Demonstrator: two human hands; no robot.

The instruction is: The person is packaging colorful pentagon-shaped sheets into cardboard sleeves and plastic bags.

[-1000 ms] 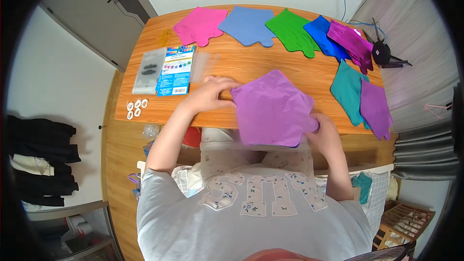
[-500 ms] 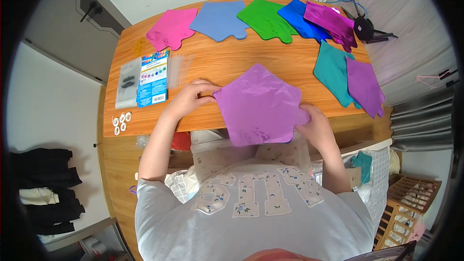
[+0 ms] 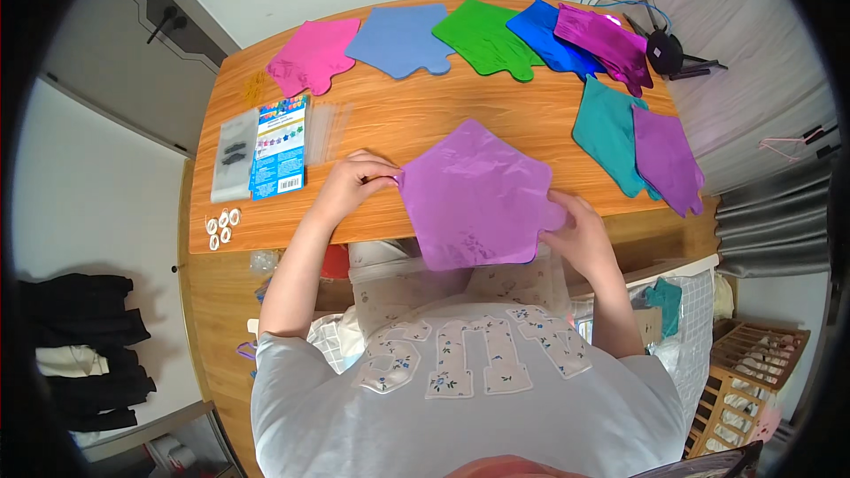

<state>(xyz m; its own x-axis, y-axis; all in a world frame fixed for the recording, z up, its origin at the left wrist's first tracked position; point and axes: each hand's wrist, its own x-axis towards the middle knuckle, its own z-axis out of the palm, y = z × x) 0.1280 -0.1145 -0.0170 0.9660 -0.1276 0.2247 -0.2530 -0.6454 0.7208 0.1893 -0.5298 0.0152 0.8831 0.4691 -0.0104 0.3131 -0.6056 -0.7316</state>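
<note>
A flat, uninflated purple foil balloon (image 3: 478, 199), five-sided with a rounded tab, spans the space between my two hands. Its lower part hangs past the table's near edge, and a sliver of blue shows beneath. My left hand (image 3: 361, 181) pinches its left corner between thumb and fingers. On the other side, my right hand (image 3: 580, 226) grips the tab at the lower right, fingers partly hidden behind it. Nearest to the right hand lie a teal foil balloon (image 3: 606, 137) and another purple one (image 3: 668, 159), overlapping.
Along the table's (image 3: 390, 111) back edge lie pink (image 3: 312, 55), light blue (image 3: 400, 40), green (image 3: 487, 40), blue (image 3: 551, 40) and magenta (image 3: 606, 46) foil balloons. A black router (image 3: 666, 53) stands back right. At left are a blue-white package (image 3: 279, 149), clear bags (image 3: 326, 133) and white ribbon rolls (image 3: 223, 226).
My left hand has shifted slightly right and its pinch on the balloon's corner looks tighter. The balloon and my right hand have barely moved.
</note>
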